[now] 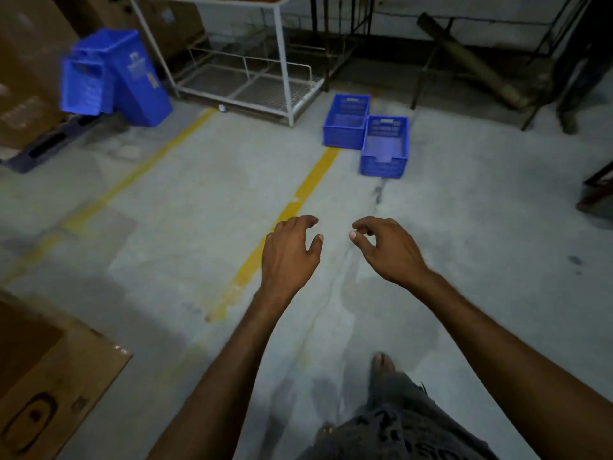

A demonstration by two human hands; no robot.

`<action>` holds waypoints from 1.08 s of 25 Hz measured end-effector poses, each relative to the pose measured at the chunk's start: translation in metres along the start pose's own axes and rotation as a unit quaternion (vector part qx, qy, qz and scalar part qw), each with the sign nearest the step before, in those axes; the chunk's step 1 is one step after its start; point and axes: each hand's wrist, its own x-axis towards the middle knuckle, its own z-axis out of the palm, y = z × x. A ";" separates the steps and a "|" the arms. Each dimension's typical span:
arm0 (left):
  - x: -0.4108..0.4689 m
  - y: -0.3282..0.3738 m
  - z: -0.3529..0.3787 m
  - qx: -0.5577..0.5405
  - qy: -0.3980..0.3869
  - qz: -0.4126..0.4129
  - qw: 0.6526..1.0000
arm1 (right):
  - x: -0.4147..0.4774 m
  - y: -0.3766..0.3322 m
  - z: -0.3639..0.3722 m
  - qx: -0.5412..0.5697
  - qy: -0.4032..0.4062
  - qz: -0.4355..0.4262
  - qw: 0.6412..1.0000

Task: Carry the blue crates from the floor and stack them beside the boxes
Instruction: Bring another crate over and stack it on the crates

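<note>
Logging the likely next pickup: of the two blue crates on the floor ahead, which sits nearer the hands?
The right-hand crate, lower in view; the other crate sits behind it, leftward, beside the white rack.

Open floor (205,194) runs to the near crate (383,167); far crate (345,137) seemingly touches it, white rack (287,88) just left.

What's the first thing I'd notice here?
The left hand and right hand reach out empty in the middle. Ahead on the grey floor sit a near crate and a far crate, bright blue, side by side. More blue crates are piled by the boxes, upper left.
</note>
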 end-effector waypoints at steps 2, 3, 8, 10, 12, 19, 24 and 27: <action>0.050 0.005 0.028 -0.003 -0.015 0.014 1.000 | 0.045 0.029 -0.004 0.003 0.005 0.015 1.000; 0.081 0.009 0.044 -0.003 -0.019 0.021 1.000 | 0.073 0.046 -0.006 0.003 0.007 0.021 1.000; 0.226 0.033 0.115 -0.032 -0.041 0.016 0.999 | 0.207 0.131 -0.033 0.006 0.006 0.040 0.999; 0.279 0.044 0.132 -0.040 -0.045 0.011 0.998 | 0.258 0.156 -0.050 0.004 0.000 0.044 0.999; 0.335 0.052 0.145 -0.050 -0.042 0.005 0.998 | 0.313 0.177 -0.063 -0.002 -0.003 0.048 0.999; 0.529 0.028 0.196 -0.053 -0.052 -0.005 0.997 | 0.513 0.226 -0.054 0.024 -0.002 0.069 0.997; 0.684 -0.015 0.252 -0.077 -0.096 0.010 0.992 | 0.654 0.269 -0.020 0.044 0.010 0.112 0.993; 0.769 -0.023 0.274 -0.097 -0.143 0.024 0.985 | 0.714 0.291 -0.017 0.050 0.033 0.155 0.986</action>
